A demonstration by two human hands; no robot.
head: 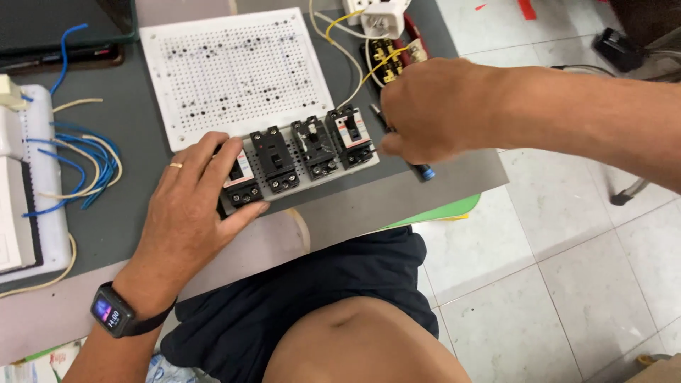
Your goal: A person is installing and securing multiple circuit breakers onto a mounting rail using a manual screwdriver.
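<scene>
Left hand (188,206) presses flat, fingers spread, on the leftmost black breaker (240,181); right hand (425,110) fingers pinch a blue-tipped screwdriver (404,152).

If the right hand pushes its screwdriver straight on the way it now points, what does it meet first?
The right hand holds a thin dark screwdriver with a blue end, tip pointing up-left. It would likely first meet the rightmost black circuit breaker on the white perforated board; depth is unclear.
</scene>
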